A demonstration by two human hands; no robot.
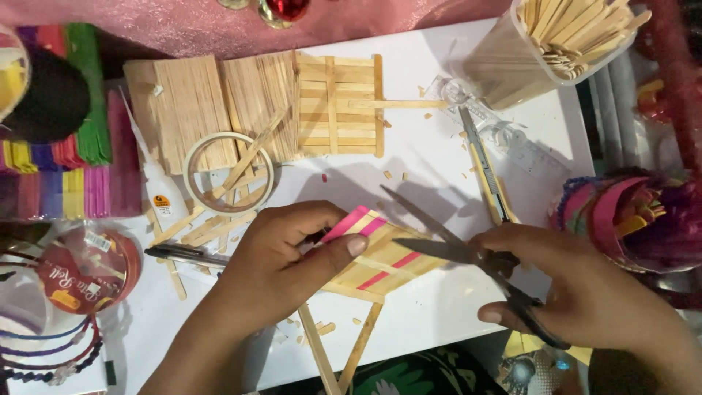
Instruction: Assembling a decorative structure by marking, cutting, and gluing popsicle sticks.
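- The left hand [281,256] pinches a small panel of flat wooden sticks [380,256], thumb on top and fingers curled underneath, holding it tilted just above the white counter [439,307].
- The panel is made of plain sticks laid side by side with pink ones among them; its pink end sits under the thumb.
- The right hand [585,292] is closed through the handles of a pair of scissors [453,245], whose blades are spread open, with the lower blade lying across the right edge of the panel.
- Loose sticks [322,351] lie on the counter below the panel, and small wood offcuts are scattered about.
- Further back, a larger stick frame [340,106] lies flat beside stacked plain sticks [190,102].
- A roll of tape [228,173] and a glue bottle [162,186] sit left of the middle, with a black pen [183,254] near the left wrist.
- A craft knife [486,164] and a clear ruler [512,143] lie to the right, below a clear tub of sticks [548,44].
- Coloured sticks [66,168] are piled at the left edge.
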